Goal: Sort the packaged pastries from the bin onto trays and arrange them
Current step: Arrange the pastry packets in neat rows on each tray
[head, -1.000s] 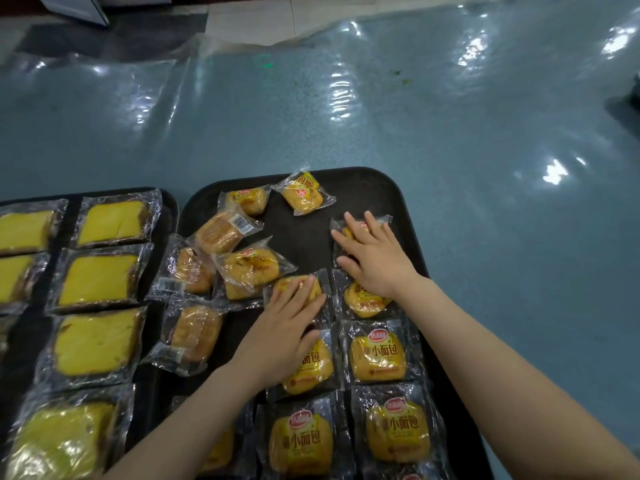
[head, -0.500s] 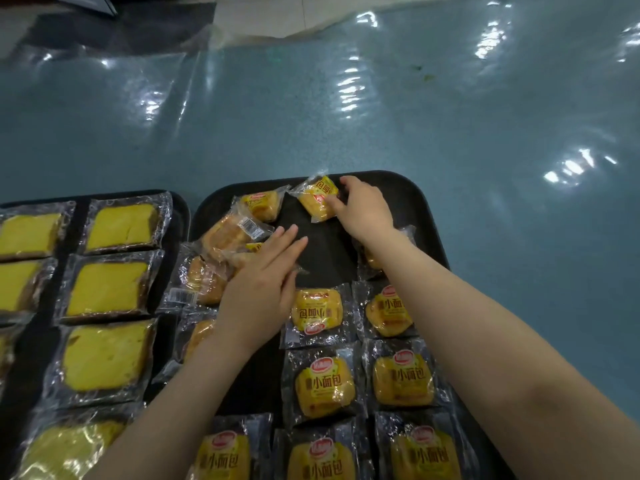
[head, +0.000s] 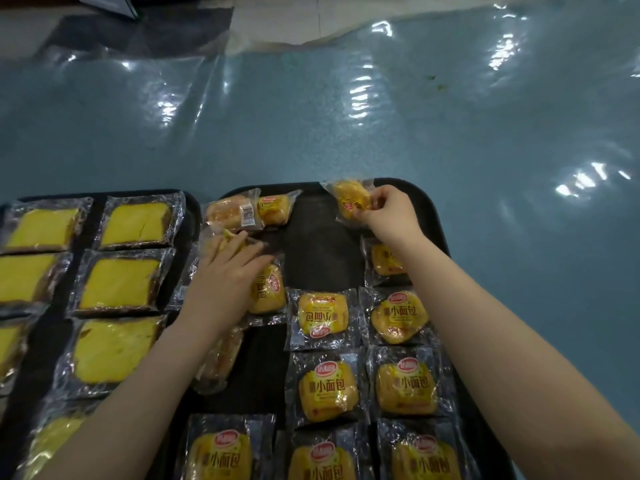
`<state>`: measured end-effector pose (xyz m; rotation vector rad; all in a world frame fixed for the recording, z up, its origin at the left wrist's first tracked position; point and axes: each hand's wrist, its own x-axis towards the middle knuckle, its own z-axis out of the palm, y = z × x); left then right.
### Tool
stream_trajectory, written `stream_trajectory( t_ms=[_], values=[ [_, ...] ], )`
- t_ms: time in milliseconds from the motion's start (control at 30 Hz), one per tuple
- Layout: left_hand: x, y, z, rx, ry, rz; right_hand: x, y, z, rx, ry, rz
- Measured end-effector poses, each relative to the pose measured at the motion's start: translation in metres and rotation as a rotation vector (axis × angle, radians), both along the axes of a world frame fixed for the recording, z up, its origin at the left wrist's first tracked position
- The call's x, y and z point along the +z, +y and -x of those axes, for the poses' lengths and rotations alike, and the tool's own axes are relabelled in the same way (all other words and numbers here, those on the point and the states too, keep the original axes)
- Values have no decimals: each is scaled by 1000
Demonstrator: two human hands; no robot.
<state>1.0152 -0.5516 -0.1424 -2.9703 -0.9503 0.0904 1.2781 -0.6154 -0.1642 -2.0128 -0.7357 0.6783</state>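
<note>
A black tray [head: 320, 251] holds several small wrapped yellow buns, lined up in columns at its near right. My right hand [head: 388, 216] pinches one small bun packet [head: 349, 199] at the tray's far edge, lifted slightly. My left hand [head: 225, 275] lies with straight fingers on loose bun packets at the tray's left side, next to a sideways bun packet [head: 268, 289]. Two more loose packets [head: 247, 211] lie at the tray's far left corner.
A second black tray [head: 192, 209] on the left carries several wrapped yellow cake slices [head: 121, 282] in rows. Both trays sit on a blue table [head: 381, 133] covered with glossy clear plastic. Bare tray floor shows between my hands.
My right hand took hold of the far bun packet and raised it at the tray's far edge. My left hand slid left onto the loose packets.
</note>
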Motion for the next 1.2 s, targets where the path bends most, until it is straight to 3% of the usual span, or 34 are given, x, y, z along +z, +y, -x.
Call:
stream_trajectory(
  t_ms=[333, 433, 533, 667, 767, 833, 1000, 1200],
  values=[
    [-5, -14, -26, -121, -478, -8, -2, -29, -15, -186, 148, -33],
    [-11, -12, -45, -72, -291, 95, -1, -34, -17, -158, 77, 43],
    [-18, -17, -57, -59, -173, 149, -3, -39, -23, -130, -321, 148],
    [-15, -35, -53, -116, -337, 210, -2, -34, -33, 122, -604, -6],
    [-17, -43, -47, -139, -291, 323, -10, -24, -38, 472, -632, 124],
    [-27, -45, -40, -126, -185, 407, -15, -22, -40, 546, -577, 238],
    [-34, -48, -29, -100, -92, 441, -18, -17, -34, 501, -710, 436],
    [-34, -46, -30, -73, -108, 410, -14, -7, -13, 330, -676, 656]
  ],
)
